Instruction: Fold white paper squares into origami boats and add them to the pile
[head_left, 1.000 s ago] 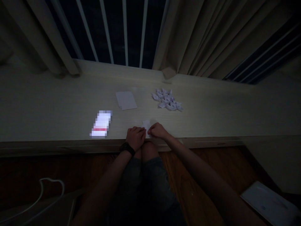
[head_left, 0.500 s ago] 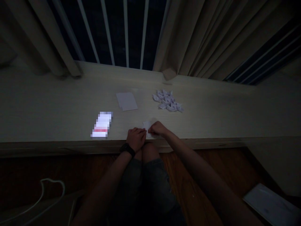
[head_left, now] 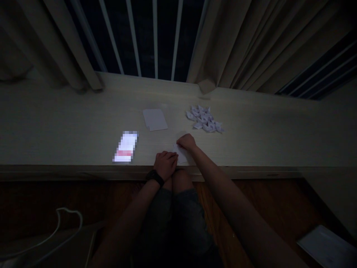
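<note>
A small white piece of paper (head_left: 182,155) lies near the front edge of the pale sill, between my hands. My left hand (head_left: 165,164), with a dark watch on its wrist, has its fingers curled together on the paper's left edge. Closed in a pinch, my right hand (head_left: 187,142) touches the far end of the paper; its fingertips are partly hidden. Beyond it sits a cluster of folded paper boats (head_left: 205,120), several in all. To their left is a stack of white paper sheets (head_left: 155,120).
A glowing, pixelated phone (head_left: 126,147) lies on the sill (head_left: 69,130) at the left. Curtains (head_left: 245,44) and window bars rise behind. A white cable (head_left: 69,211) is at lower left, and a pale flat object (head_left: 326,243) at lower right.
My right hand has slid away from me along the paper, from its near part to its far end. My left hand stays at the paper's left edge. The view has shifted slightly.
</note>
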{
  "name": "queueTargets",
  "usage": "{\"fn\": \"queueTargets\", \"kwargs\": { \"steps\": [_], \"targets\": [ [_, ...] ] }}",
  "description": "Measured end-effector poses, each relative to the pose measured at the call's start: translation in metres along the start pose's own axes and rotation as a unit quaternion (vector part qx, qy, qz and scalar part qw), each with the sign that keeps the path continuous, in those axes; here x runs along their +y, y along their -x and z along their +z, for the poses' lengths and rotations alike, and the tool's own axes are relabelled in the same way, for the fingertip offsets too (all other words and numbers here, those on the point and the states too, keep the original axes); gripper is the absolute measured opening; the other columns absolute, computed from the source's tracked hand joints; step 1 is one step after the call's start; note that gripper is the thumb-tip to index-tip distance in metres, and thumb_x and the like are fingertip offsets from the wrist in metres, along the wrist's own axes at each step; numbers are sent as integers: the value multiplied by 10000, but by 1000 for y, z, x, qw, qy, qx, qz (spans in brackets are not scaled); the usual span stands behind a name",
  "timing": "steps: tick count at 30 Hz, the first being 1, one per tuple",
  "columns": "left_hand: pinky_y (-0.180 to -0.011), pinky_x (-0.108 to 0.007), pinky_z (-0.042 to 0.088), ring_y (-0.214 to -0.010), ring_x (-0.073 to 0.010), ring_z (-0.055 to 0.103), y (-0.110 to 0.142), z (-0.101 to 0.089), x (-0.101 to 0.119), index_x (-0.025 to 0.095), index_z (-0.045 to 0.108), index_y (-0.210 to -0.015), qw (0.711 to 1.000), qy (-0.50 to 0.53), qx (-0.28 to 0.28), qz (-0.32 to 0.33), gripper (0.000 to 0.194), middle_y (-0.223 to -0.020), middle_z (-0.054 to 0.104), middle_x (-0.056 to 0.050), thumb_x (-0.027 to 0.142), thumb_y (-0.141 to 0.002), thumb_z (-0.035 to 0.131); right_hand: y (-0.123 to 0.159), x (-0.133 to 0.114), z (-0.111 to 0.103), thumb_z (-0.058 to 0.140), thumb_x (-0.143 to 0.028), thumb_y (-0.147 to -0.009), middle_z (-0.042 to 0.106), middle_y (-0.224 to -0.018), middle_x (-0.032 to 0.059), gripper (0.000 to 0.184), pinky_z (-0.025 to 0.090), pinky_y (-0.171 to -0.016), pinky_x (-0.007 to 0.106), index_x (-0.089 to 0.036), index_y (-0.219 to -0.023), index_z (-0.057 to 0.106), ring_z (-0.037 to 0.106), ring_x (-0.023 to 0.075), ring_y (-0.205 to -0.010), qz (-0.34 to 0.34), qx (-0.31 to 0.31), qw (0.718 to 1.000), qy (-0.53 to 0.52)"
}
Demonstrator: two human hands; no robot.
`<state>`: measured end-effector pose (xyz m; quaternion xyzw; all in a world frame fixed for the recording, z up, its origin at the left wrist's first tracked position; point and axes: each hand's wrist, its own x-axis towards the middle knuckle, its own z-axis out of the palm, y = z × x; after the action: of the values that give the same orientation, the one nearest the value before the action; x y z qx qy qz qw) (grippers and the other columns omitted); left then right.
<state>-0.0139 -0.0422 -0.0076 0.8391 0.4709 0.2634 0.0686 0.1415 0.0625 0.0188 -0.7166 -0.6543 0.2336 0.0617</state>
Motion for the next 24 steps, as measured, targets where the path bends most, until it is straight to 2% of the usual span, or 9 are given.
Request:
{"fn": "queueTargets", "kwargs": {
  "steps": [2,5,7,9,13,19,24],
  "targets": [
    [-828,-426,367,-996,-236,517,0,-2,0,253,664,-1091,1000,-6,-6,8,275,-1142,643,-56,276,-912,456,10,-1,2,505,-293,-808,707,-693,63,267,432,-621,202,-145,-817,728,650,146,-655,9,30,999,-10],
    [-834,-429,375,-1020,-240,504,2,-3,0,251,633,-1148,1000,-16,-9,22,302,-1186,621,-58,264,-910,449,36,0,4,443,-300,-857,706,-945,104,305,447,-750,255,-174,-967,698,654,194,-865,16,153,988,23],
    [-843,-433,380,-1027,-243,499,3,-2,0,232,614,-1177,999,-20,-6,30,320,-1205,611,-68,256,-909,442,55,2,4,468,-328,-855,676,-1023,132,326,451,-789,283,-165,-1070,651,640,219,-925,26,181,982,46],
    [-851,-439,384,-1027,-246,499,4,0,-1,209,603,-1192,999,-21,-2,36,332,-1214,606,-81,251,-904,443,71,2,4,529,-358,-826,658,-1029,151,365,457,-808,301,-143,-1109,617,630,240,-951,29,160,985,60],
    [-859,-447,397,-1028,-250,496,6,2,-2,184,595,-1198,999,-20,3,49,341,-1223,600,-99,243,-895,451,89,-5,4,604,-378,-783,624,-1043,187,382,476,-794,311,-107,-1052,615,629,262,-952,38,112,989,83],
    [-880,-458,408,-1038,-256,488,8,1,0,162,595,-1193,998,-18,2,55,341,-1244,591,-99,229,-895,443,87,-21,3,628,-330,-758,643,-1026,199,361,497,-754,340,-112,-1046,625,647,283,-932,76,75,991,85],
    [-925,-450,415,-1074,-248,495,9,4,-5,174,626,-1134,998,34,20,41,301,-1209,605,-101,219,-870,488,79,-16,6,652,-339,-737,676,-997,190,346,478,-718,326,-122,-1006,654,645,290,-936,70,66,993,63]
  ]
}}
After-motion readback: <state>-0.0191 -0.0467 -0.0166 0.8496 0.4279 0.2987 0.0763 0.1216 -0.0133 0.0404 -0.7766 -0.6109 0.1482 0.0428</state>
